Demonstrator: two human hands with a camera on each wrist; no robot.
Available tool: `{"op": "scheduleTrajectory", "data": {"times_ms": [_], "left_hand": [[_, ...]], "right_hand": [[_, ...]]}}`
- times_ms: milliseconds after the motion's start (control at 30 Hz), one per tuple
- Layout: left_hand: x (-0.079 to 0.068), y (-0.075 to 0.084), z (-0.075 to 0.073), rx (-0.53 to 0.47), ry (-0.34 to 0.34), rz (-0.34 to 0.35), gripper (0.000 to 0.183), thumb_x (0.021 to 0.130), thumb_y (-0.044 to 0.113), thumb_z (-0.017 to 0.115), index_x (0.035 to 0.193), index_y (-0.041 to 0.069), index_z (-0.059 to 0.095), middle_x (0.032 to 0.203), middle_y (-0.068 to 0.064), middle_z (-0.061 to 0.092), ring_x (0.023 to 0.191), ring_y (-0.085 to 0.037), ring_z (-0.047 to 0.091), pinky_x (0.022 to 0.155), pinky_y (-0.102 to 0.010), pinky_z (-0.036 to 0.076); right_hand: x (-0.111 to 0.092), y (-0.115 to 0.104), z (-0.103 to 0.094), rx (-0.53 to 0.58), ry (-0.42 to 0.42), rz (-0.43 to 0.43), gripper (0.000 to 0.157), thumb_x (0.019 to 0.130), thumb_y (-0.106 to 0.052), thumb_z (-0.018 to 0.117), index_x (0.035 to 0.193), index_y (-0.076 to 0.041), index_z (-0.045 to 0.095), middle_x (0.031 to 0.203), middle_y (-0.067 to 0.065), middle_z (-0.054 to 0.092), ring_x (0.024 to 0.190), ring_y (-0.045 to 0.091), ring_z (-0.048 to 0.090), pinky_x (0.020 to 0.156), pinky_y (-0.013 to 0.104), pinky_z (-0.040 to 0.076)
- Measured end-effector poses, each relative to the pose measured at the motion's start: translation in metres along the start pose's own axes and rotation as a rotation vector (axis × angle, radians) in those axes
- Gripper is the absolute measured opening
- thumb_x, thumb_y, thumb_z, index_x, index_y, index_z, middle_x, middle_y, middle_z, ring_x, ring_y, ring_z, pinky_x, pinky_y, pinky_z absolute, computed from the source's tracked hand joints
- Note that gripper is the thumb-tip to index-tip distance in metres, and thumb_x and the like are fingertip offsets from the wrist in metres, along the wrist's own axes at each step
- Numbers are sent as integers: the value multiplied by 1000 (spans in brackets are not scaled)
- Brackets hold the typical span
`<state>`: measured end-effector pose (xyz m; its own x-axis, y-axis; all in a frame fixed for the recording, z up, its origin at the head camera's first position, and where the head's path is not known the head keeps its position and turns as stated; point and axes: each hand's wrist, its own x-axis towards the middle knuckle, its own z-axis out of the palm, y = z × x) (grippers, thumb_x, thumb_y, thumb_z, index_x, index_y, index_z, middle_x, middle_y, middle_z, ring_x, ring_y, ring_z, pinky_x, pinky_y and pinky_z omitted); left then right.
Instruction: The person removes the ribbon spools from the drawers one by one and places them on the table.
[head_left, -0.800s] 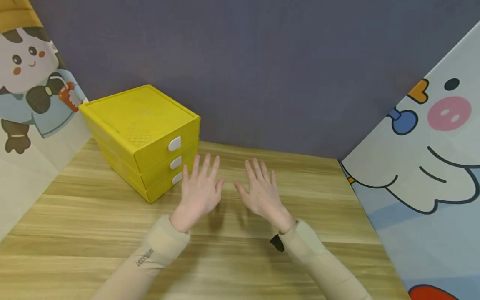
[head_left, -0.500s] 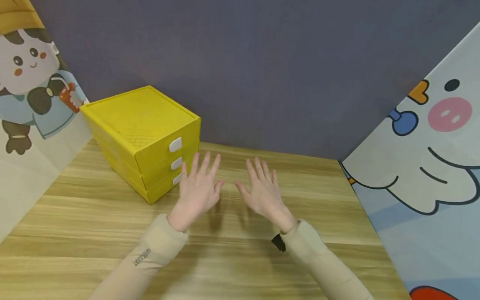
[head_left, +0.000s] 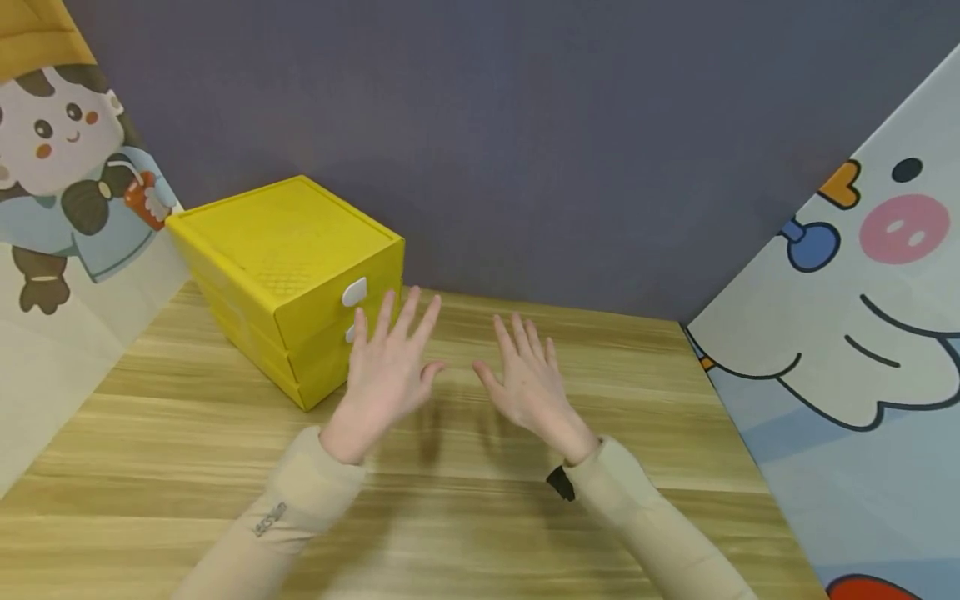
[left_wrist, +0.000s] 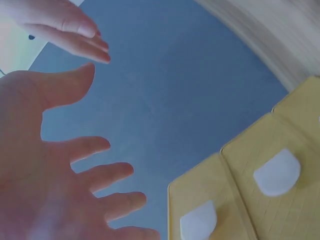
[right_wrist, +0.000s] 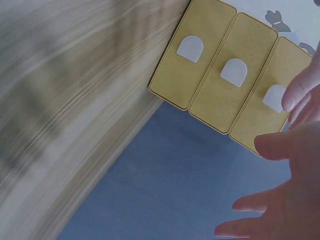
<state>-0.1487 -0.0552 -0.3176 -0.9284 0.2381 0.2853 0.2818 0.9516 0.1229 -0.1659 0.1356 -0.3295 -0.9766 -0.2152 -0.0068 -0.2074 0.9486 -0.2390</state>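
My left hand (head_left: 386, 371) is held above the wooden table with its fingers straight and spread, holding nothing. In the head view its fingers overlap the front of a yellow drawer box (head_left: 288, 242) and hide its lowest handle. The box has three stacked drawers with white rounded handles; the top handle (head_left: 355, 292) shows beside my fingertips. To the right, my right hand (head_left: 528, 387) is likewise spread over the table and holds nothing. All three drawers look closed in the right wrist view, where a middle handle (right_wrist: 234, 72) sits between two others.
The wooden table (head_left: 465, 533) runs back to a dark grey-blue wall (head_left: 525, 150). Printed cartoon panels stand at both sides, a child figure (head_left: 67, 167) at left and a white animal (head_left: 847, 333) at right. A black item (head_left: 561, 483) shows by the right cuff.
My left hand has shifted slightly left and up, toward the drawer front, now covering the lowest handle. My right hand stays almost where it was. The view has tilted a little.
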Motion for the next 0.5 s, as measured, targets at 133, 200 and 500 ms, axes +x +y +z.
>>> {"op": "scheduleTrajectory", "data": {"times_ms": [133,200,500], "left_hand": [[0,-6,-8,14,40,2,83,85,42,69,152,18,28,159,-15,25,146,-43,21,115,-69,22],[1,-11,-12,6,50,7,84,84,40,71,152,18,28,159,-15,25,146,-43,20,115,-69,22],[1,-31,-29,6,80,-5,88,81,36,76,152,20,28,159,-15,23,147,-43,16,116,-71,16]], "right_hand": [[1,-3,0,4,2,-9,72,98,-52,39,156,-18,11,163,11,1,151,31,3,123,57,3],[1,-4,0,0,2,-17,72,99,-51,39,156,-18,12,162,12,1,151,32,3,123,57,4],[3,-13,1,-8,5,-52,73,98,-54,39,156,-19,10,162,13,0,151,34,2,123,57,6]]}}
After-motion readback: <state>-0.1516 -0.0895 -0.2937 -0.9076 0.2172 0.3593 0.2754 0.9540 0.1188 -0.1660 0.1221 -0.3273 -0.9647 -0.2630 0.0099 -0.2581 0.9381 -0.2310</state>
